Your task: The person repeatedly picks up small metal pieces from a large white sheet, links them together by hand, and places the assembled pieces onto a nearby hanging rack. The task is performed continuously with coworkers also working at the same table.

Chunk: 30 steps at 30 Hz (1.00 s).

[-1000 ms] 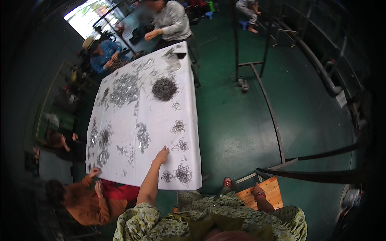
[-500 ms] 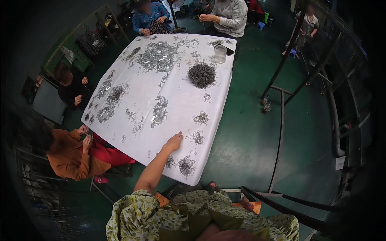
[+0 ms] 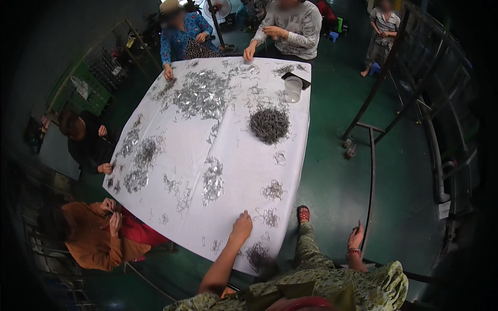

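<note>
My left hand [image 3: 242, 226] rests on the white-covered table [image 3: 192, 228] near its close edge, fingers stretched forward and nothing seen in them. Just right of it lies a loose pile of small bent wire pieces [image 3: 270, 217]. A darker wire pile [image 3: 258, 256] sits nearer me, at the table's corner. Beyond the hand is a patch of shiny flat silver pieces [image 3: 213, 181]. Out to the right, off the table, my right hand [image 3: 355, 239] hangs over the green floor, open and empty, with a red band at the wrist.
A big dark heap of metal pieces [image 3: 269, 125] and a clear plastic tub [image 3: 293, 89] stand on the far right of the table. Several people sit round its left and far sides. A metal frame [image 3: 371, 181] stands on the floor at right, near two cups [image 3: 350, 150].
My right hand has come into view at the right. My left hand stays on the table while the view has shifted. At the far side, two people's hands have reached onto the table.
</note>
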Motion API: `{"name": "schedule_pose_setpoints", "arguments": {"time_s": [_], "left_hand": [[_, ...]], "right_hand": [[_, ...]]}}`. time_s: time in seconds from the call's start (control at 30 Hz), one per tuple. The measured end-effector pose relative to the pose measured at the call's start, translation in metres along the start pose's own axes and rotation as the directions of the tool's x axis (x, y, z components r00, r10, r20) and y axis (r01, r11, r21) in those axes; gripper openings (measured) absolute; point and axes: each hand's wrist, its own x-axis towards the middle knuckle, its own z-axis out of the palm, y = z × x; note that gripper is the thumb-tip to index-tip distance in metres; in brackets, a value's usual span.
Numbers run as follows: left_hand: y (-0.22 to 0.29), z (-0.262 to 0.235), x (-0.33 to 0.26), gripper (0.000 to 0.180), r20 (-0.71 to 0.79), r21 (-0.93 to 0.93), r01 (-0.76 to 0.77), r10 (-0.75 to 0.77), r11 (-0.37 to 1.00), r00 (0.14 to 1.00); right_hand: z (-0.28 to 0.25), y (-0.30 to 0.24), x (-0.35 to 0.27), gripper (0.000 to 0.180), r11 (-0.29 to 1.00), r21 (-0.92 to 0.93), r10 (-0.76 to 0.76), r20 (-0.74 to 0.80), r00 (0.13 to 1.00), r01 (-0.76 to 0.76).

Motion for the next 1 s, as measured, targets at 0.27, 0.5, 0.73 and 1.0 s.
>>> {"name": "schedule_pose_setpoints", "arguments": {"time_s": [0.27,0.5,0.73,1.0], "left_hand": [[0.034,-0.058,-0.021,0.052,0.152,-0.208,0.208,-0.179,0.956,0.972],[0.042,-0.064,-0.022,0.067,0.330,-0.236,0.364,-0.278,0.901,0.902],[0.040,-0.044,-0.018,0.073,0.338,-0.398,0.542,-0.431,0.740,0.837],[0.057,-0.053,-0.018,0.070,0.379,-0.198,0.457,-0.362,0.867,0.852]], "right_hand": [[0.138,-0.255,0.350,0.038,0.903,0.141,-0.424,0.139,0.895,0.406],[0.209,-0.432,0.490,0.046,0.738,0.162,-0.651,0.426,0.628,0.655],[0.296,-0.460,0.547,0.078,0.663,-0.201,-0.572,0.486,0.661,0.722],[0.316,-0.491,0.541,0.086,0.482,-0.274,-0.615,0.570,0.544,0.832]]}}
